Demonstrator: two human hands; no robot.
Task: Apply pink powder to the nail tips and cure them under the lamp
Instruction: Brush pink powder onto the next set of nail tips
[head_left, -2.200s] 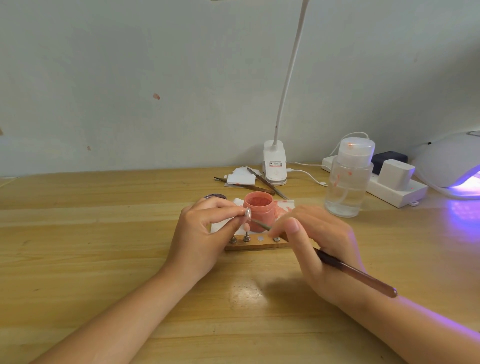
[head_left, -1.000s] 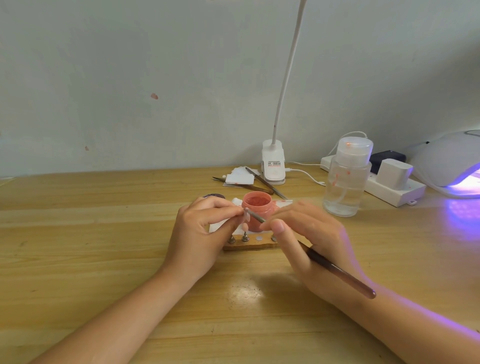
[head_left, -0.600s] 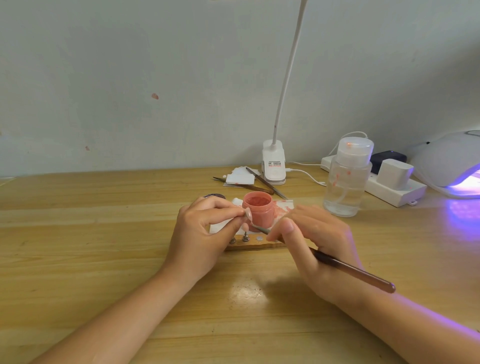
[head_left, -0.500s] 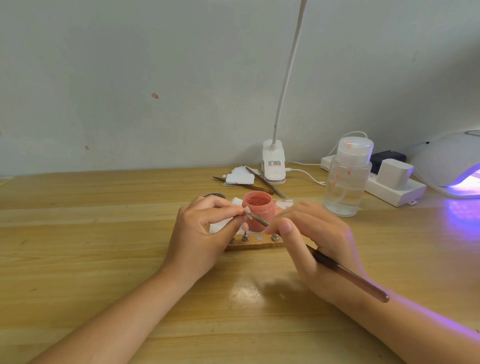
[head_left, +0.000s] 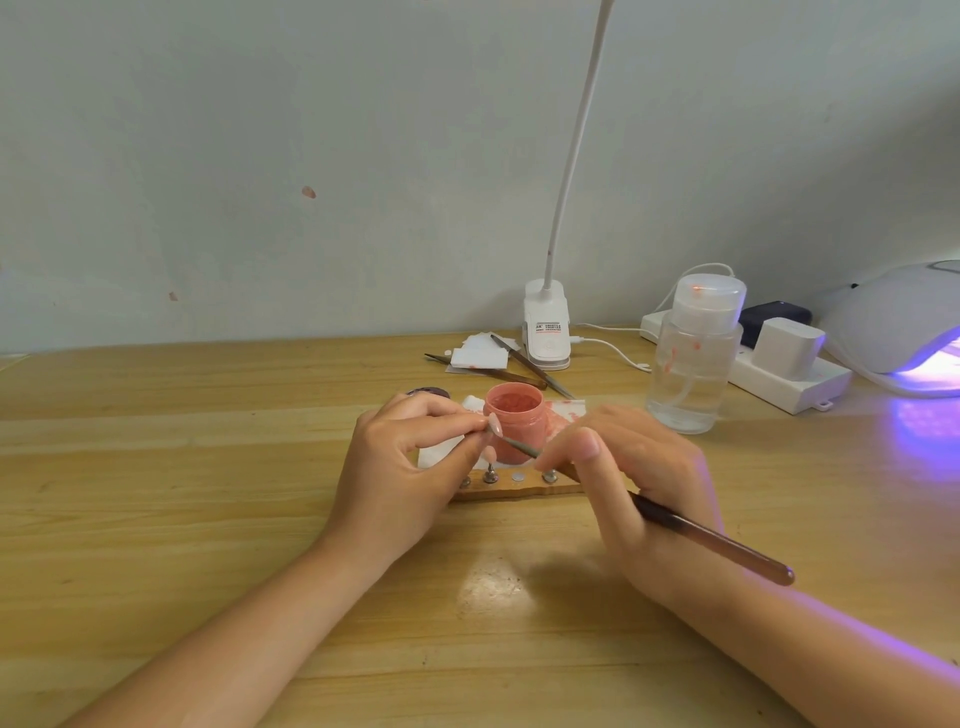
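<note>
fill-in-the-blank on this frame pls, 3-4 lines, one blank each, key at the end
1. The left hand pinches a nail tip while the right hand holds a ____.
2. The open jar behind the hands holds ____ powder.
3. The curing lamp at far right glows ____.
4. The pump bottle stands to the ____ of the jar.

Missing words: brush; pink; purple; right

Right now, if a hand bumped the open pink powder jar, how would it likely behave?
The pink powder jar looks small and probably light, so a knock might slide or tip it. With no lid on, loose powder would likely spill onto the white paper beneath.
</note>
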